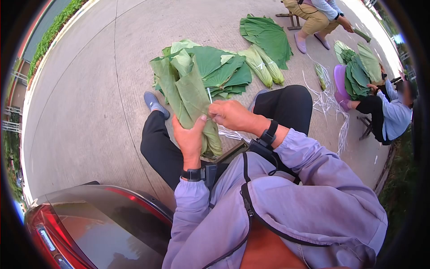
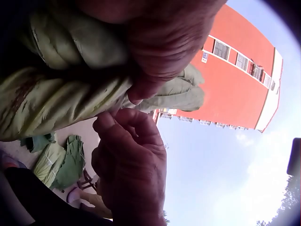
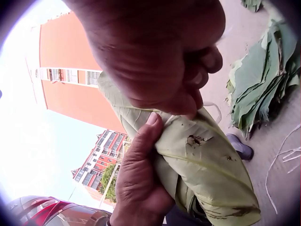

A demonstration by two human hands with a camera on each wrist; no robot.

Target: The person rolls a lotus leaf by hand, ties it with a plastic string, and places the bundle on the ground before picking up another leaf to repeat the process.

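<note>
A rolled bundle of large green leaves [image 1: 186, 92] stands tilted over the lap, its folded lower end between the knees. My left hand [image 1: 189, 136] grips the bundle around its middle, thumb lying along the near side. Against the bundle, close to that thumb, my right hand [image 1: 235, 116] pinches a thin white string between thumb and forefinger. In the right wrist view a loop of the white string [image 3: 216, 111] sticks out past the right fingertips, and the leaf roll [image 3: 207, 165] shows brown torn spots. The left wrist view has both thumbs meeting at the wrapped leaves [image 2: 61, 106].
A pile of flat leaves [image 1: 224, 69] lies on the concrete ahead, beside two tied leaf bundles [image 1: 264, 65] and another leaf stack [image 1: 266, 38]. White strings [image 1: 329, 96] spread at the right. Two people sit nearby with leaves. A car [image 1: 107, 224] stands close at the left.
</note>
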